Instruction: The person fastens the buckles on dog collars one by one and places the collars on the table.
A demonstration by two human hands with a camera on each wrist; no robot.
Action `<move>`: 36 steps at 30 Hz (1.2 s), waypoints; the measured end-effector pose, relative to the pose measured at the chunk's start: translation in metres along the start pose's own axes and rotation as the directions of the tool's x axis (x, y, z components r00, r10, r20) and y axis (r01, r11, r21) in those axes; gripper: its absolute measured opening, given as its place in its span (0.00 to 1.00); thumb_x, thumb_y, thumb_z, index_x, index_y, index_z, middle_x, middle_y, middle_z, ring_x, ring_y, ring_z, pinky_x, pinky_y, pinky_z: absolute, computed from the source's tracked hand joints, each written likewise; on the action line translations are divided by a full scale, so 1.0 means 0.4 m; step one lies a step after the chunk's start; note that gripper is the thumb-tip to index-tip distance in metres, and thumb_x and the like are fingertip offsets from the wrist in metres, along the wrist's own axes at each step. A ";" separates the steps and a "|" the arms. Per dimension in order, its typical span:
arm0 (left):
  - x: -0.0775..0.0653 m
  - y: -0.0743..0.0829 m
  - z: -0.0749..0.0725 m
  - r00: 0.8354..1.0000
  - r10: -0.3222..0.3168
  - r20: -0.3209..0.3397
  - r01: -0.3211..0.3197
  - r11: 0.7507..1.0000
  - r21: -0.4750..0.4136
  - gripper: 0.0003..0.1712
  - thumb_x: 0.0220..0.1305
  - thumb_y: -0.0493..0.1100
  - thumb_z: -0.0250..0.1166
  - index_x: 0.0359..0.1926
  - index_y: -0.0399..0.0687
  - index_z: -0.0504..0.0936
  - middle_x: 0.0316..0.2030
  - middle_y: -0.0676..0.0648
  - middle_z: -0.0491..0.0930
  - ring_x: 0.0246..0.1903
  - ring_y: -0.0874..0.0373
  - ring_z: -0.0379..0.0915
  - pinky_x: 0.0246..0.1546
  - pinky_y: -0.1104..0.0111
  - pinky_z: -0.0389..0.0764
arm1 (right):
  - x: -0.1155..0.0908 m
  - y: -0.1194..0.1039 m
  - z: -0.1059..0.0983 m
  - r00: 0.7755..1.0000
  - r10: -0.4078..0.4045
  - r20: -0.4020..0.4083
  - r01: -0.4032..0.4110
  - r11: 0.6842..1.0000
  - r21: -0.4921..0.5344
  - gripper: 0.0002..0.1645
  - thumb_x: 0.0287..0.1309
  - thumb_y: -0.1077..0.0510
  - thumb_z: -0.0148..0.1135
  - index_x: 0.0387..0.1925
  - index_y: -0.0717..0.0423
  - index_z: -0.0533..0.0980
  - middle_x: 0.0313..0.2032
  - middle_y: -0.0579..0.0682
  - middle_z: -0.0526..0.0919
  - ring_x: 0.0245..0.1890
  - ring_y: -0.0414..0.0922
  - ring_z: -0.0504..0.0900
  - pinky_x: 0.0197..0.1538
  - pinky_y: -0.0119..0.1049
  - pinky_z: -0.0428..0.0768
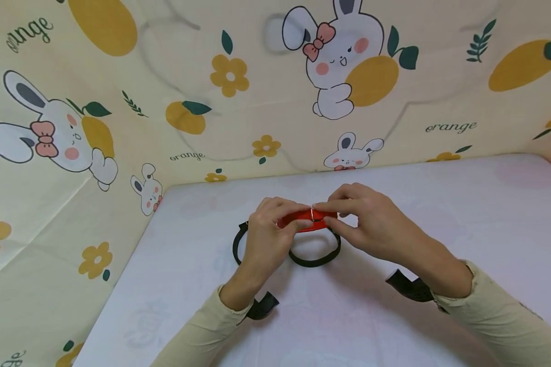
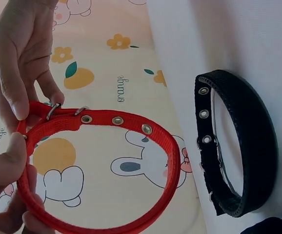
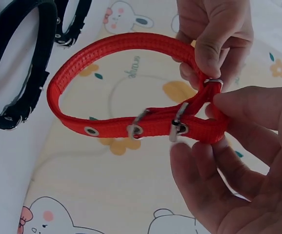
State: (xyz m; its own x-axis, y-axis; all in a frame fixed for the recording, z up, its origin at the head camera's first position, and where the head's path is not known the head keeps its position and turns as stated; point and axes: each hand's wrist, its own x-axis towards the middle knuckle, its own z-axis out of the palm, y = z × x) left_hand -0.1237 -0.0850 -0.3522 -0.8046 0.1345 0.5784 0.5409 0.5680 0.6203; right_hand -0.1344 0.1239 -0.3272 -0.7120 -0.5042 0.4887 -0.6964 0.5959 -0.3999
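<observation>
A red pet collar (image 2: 172, 156), buckled into a loop, is held up between both hands over the table. My left hand (image 1: 270, 232) grips one side of it, the thumb pressed on the strap beside a thin metal loop (image 3: 213, 82). On the other side my right hand (image 1: 372, 219) pinches the red strap between thumb and forefinger, close to that loop. In the right wrist view, the metal buckle (image 3: 179, 124) sits beside the right fingertips, with a metal ring and eyelets (image 3: 91, 131) further along the strap.
Two black collars, one on the right (image 1: 314, 263) and one on the left (image 1: 235, 247), stand on the white table (image 1: 188, 285) below the hands. A cloth printed with rabbits and oranges (image 1: 266, 97) hangs behind and at the left. Black pieces (image 1: 263, 307) show at the wrists.
</observation>
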 end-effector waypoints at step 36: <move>0.034 -0.018 -0.050 0.969 -0.165 0.182 0.199 0.963 -0.184 0.25 0.61 0.37 0.71 0.59 0.54 0.80 0.43 0.46 0.86 0.44 0.57 0.83 0.46 0.66 0.84 | 0.012 0.019 -0.040 0.967 0.253 0.019 -0.252 0.952 0.176 0.19 0.62 0.50 0.68 0.54 0.46 0.81 0.40 0.44 0.87 0.39 0.43 0.87 0.38 0.34 0.82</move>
State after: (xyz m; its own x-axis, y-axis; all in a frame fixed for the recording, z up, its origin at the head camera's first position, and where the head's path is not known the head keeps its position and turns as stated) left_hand -0.1338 -0.1035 -0.3383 -0.9139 0.1839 0.3619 0.4059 0.4240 0.8096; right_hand -0.1419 0.1360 -0.3156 -0.8665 -0.3487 0.3573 -0.4990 0.5840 -0.6402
